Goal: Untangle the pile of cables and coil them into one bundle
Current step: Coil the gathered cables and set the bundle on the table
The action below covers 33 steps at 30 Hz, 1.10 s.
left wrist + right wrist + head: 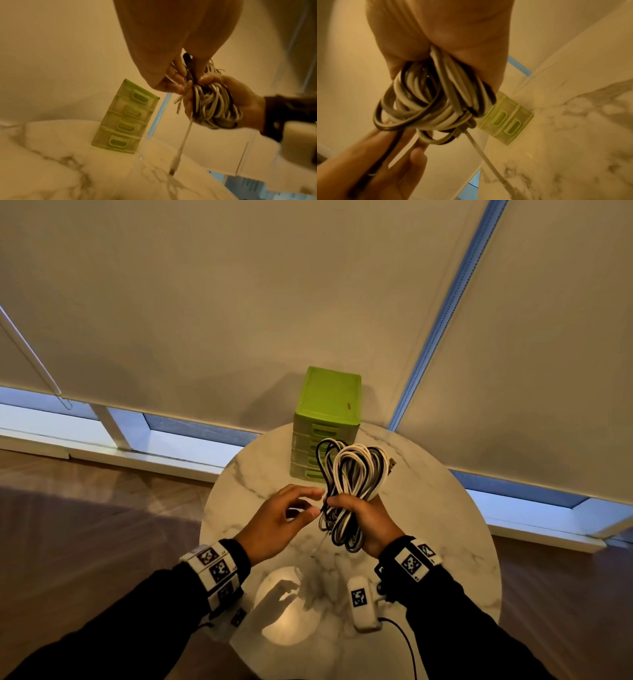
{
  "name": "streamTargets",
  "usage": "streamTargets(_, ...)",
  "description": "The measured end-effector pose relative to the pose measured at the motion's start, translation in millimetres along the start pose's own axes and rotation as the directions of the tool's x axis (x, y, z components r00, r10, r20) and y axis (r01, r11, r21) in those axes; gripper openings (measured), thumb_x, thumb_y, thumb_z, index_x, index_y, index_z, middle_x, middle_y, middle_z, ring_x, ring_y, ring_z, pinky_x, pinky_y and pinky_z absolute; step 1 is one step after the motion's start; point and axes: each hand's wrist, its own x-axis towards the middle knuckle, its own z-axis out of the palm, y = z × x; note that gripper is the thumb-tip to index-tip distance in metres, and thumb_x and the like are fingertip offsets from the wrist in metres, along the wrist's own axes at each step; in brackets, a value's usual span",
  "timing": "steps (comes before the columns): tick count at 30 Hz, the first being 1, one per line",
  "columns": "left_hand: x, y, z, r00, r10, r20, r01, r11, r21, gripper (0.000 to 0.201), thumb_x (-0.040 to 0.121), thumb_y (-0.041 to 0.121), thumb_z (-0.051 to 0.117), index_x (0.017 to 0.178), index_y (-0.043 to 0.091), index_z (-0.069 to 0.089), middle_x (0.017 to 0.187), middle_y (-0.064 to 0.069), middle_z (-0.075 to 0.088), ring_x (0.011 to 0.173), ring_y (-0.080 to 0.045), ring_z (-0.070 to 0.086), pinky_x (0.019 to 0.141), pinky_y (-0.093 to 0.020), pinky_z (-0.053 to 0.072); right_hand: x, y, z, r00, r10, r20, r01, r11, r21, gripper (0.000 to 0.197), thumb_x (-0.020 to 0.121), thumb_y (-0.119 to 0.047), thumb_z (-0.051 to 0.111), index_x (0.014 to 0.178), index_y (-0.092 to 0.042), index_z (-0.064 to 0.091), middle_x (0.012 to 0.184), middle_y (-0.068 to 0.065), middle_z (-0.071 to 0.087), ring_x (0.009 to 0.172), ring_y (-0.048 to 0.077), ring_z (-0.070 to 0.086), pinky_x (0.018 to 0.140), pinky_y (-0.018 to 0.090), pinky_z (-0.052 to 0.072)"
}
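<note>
My right hand [368, 520] was fisted round the middle of the coil [352, 474], white and black cables looped together, held up above the surface [445, 542], in front of the green drawers [327, 419]. Loops stuck out above and below the fist. My left hand [274, 522] was just beside it, fingers half curled, thumb and fingertips pinching a black strand [392, 146] at the coil's lower edge; the right wrist view showed that best. One white tail [184, 139] hung free from the coil down toward the surface, plug [173, 167] at its end near or touching the marble, couldn't tell which.

Judgement: mostly coiled, nothing left on the surface but that tail. Step in hand was taking in the loose ends. To do it well: keep the right fist tight so loops don't spring apart, feed the black strand round in the same direction as the existing loops, match loop size. Then lift the white tail, wrap it across the waist of the coil and tuck the plug under a turn. Don't yank, since the plug could snag. Risk: the loops were uneven and could slip out of the fist.
</note>
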Motion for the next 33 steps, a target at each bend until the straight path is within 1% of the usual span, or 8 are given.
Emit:
streamTargets(4, 2, -9, 7, 0.985, 0.091, -0.149, -0.085, 0.995, 0.047, 0.024, 0.094, 0.010, 0.067, 0.112, 0.025, 0.074, 0.108, 0.000, 0.068, 0.099, -0.011, 0.067, 0.086, -0.024, 0.055, 7, 4, 6, 0.985, 0.172, -0.018, -0.167, 0.972, 0.168, 0.016, 0.080, -0.008, 0.071, 0.093, 0.001, 0.068, 0.081, 0.019, 0.061, 0.065, 0.027, 0.059, 0.062, 0.034, 0.048)
streamTargets(8, 11, -12, 9, 0.986, 0.132, -0.106, -0.126, 0.990, 0.063, 0.029, 0.094, 0.003, 0.066, 0.112, 0.024, 0.075, 0.108, -0.004, 0.066, 0.099, -0.012, 0.066, 0.085, -0.024, 0.056, 10, 6, 8, 0.971, 0.227, 0.070, -0.237, 0.916, 0.324, 0.024, 0.085, -0.011, 0.066, 0.103, 0.004, 0.071, 0.083, 0.015, 0.065, 0.071, 0.024, 0.062, 0.064, 0.034, 0.051)
streamTargets(14, 24, -9, 6, 0.984, -0.161, -0.072, 0.157, 0.986, -0.060, 0.018, 0.089, 0.010, 0.075, 0.105, 0.015, 0.078, 0.106, -0.009, 0.062, 0.087, -0.022, 0.069, 0.071, -0.022, 0.052, 12, 9, 2, 0.960, 0.273, 0.063, -0.278, 0.903, 0.328, 0.024, 0.083, -0.012, 0.071, 0.101, 0.003, 0.070, 0.076, 0.014, 0.060, 0.062, 0.023, 0.057, 0.059, 0.030, 0.046)
streamTargets(17, 24, -8, 9, 0.956, -0.270, -0.118, 0.262, 0.962, -0.081, 0.021, 0.090, 0.026, 0.074, 0.104, 0.014, 0.064, 0.109, -0.009, 0.062, 0.081, -0.012, 0.065, 0.076, -0.028, 0.054, 15, 8, 0, 0.963, 0.271, 0.008, -0.256, 0.899, 0.355, 0.023, 0.076, -0.014, 0.076, 0.092, 0.002, 0.069, 0.081, 0.016, 0.060, 0.064, 0.024, 0.058, 0.061, 0.031, 0.046)
streamTargets(20, 17, -12, 14, 0.878, -0.457, 0.140, 0.455, 0.889, 0.046, 0.045, 0.100, 0.058, 0.041, 0.129, 0.024, 0.053, 0.129, 0.003, 0.057, 0.112, -0.011, 0.058, 0.095, -0.030, 0.049, 19, -1, -6, 0.955, 0.291, 0.060, -0.285, 0.842, 0.458, 0.014, 0.079, -0.016, 0.069, 0.084, -0.003, 0.065, 0.080, 0.011, 0.060, 0.065, 0.022, 0.058, 0.056, 0.029, 0.050)
streamTargets(23, 9, -20, 20, 0.723, -0.597, 0.347, 0.680, 0.703, -0.208, 0.064, 0.102, 0.063, 0.026, 0.131, 0.015, 0.057, 0.119, -0.009, 0.065, 0.098, -0.024, 0.070, 0.082, -0.030, 0.055, 22, -6, -16, 0.966, 0.245, 0.077, -0.256, 0.883, 0.394, 0.017, 0.076, -0.016, 0.075, 0.084, -0.004, 0.066, 0.082, 0.013, 0.061, 0.067, 0.023, 0.058, 0.062, 0.033, 0.048)
streamTargets(28, 22, -29, 16, 0.863, -0.505, 0.012, 0.422, 0.709, -0.565, 0.021, 0.096, 0.004, 0.062, 0.115, -0.005, 0.060, 0.094, -0.020, 0.068, 0.079, -0.021, 0.071, 0.074, -0.024, 0.057, 19, -10, -31, 0.968, 0.238, 0.076, -0.250, 0.938, 0.240, 0.014, 0.079, -0.012, 0.073, 0.086, 0.000, 0.068, 0.080, 0.016, 0.064, 0.064, 0.024, 0.060, 0.062, 0.032, 0.050)
streamTargets(33, 30, -13, 23, 0.909, -0.416, -0.029, 0.327, 0.753, -0.572, 0.017, 0.092, -0.001, 0.065, 0.108, -0.004, 0.067, 0.092, -0.019, 0.073, 0.084, -0.022, 0.070, 0.083, -0.026, 0.059, 13, -3, -30, 0.978, 0.204, 0.043, -0.207, 0.975, 0.082, 0.007, 0.084, -0.004, 0.070, 0.088, 0.002, 0.069, 0.083, 0.022, 0.063, 0.065, 0.027, 0.062, 0.062, 0.033, 0.053)
